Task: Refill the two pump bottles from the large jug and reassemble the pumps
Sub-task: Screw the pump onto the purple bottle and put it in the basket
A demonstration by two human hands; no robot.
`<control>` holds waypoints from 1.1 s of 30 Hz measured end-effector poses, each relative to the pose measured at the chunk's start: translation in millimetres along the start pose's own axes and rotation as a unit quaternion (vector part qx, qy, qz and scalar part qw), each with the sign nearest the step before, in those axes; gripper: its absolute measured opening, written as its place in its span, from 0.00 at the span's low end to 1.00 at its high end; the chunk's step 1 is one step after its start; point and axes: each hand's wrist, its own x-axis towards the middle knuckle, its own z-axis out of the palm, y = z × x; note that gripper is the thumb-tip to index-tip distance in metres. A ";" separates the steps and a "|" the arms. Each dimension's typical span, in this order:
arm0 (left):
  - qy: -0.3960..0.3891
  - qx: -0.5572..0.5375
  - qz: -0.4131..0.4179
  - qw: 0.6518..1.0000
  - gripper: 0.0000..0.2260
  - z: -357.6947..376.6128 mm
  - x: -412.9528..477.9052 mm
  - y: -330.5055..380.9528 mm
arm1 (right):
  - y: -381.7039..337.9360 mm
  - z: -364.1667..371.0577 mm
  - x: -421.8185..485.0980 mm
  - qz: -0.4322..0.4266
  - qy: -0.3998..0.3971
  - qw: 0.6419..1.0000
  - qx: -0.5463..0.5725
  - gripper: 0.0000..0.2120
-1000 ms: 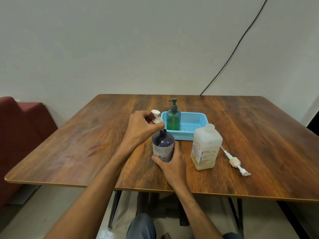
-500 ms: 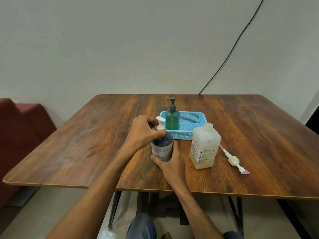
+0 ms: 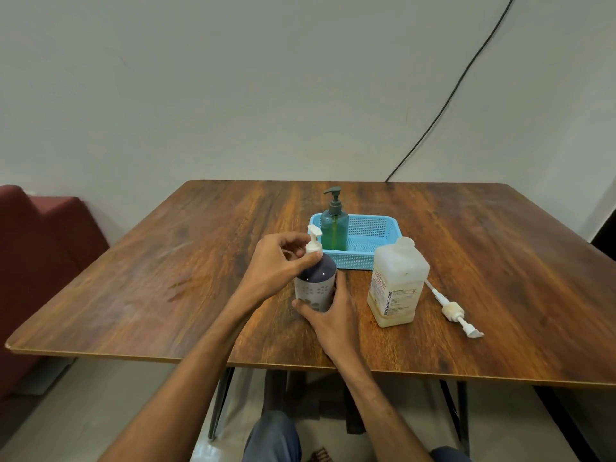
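Purple bottle [image 3: 316, 281] upright, long axis vertical; white pump [image 3: 314, 240] spout away, leftward.

One wide-angle head cam is looking fwd & down over the tabletop [image 3: 166, 278] from its near edge, close in, facing the wall [image 3: 233, 95].

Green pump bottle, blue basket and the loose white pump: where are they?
Green pump bottle [image 3: 334, 230], head view, on its see-through body.
Blue plastic mesh basket [image 3: 356, 260], head view, on its front wall.
Loose white pump [image 3: 452, 310], head view, on its screw collar.
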 end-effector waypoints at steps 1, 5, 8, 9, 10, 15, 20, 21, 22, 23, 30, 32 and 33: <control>0.001 0.002 0.002 1.000 0.14 0.5 -0.2 0.1 | -0.4 0.0 -0.2 -0.001 -0.001 1.000 0.002 0.42; 0.034 0.009 0.024 0.999 0.14 2.6 0.2 -0.2 | -1.6 -0.5 0.4 -0.002 -0.003 1.000 0.009 0.42; 0.057 0.013 0.039 0.998 0.14 5.0 -1.3 1.7 | -1.5 -0.4 1.3 -0.002 -0.001 1.000 0.004 0.42; 0.058 0.011 0.039 0.997 0.14 5.7 -1.4 1.3 | -1.4 -0.3 1.6 -0.002 0.000 1.000 0.004 0.42; 0.056 0.011 0.038 0.998 0.14 6.4 -1.4 -0.2 | -1.5 -0.1 1.4 -0.001 -0.001 1.000 0.005 0.42; 0.029 0.015 0.057 0.998 0.12 5.0 -4.7 -5.3 | -0.3 1.0 1.0 -0.004 0.002 1.000 0.002 0.41; -0.022 0.012 0.033 0.999 0.13 2.2 -7.1 -10.4 | -0.1 0.9 0.9 -0.007 -0.001 1.000 0.002 0.42; -0.032 -0.011 0.024 0.999 0.14 2.5 -8.3 -11.2 | 0.2 1.1 1.0 -0.006 -0.003 1.000 0.002 0.42; -0.030 -0.036 0.017 0.999 0.17 3.8 -10.4 -11.0 | 0.3 1.3 1.1 -0.004 -0.004 1.000 0.001 0.42; -0.012 -0.059 0.011 0.998 0.19 6.5 -12.6 -10.0 | 1.2 1.4 1.3 -0.002 -0.002 1.000 -0.001 0.42; 0.164 -0.086 0.007 0.983 0.16 35.6 -15.8 -9.1 | 3.9 1.6 2.1 -0.001 0.000 1.000 -0.010 0.43; 0.149 -0.068 0.017 0.986 0.14 36.1 -17.2 -16.4 | 3.5 2.1 1.9 0.004 -0.001 1.000 -0.007 0.42; 0.136 -0.057 0.023 0.989 0.14 35.1 -18.1 -20.0 | 3.7 2.2 1.8 0.005 -0.002 1.000 -0.005 0.42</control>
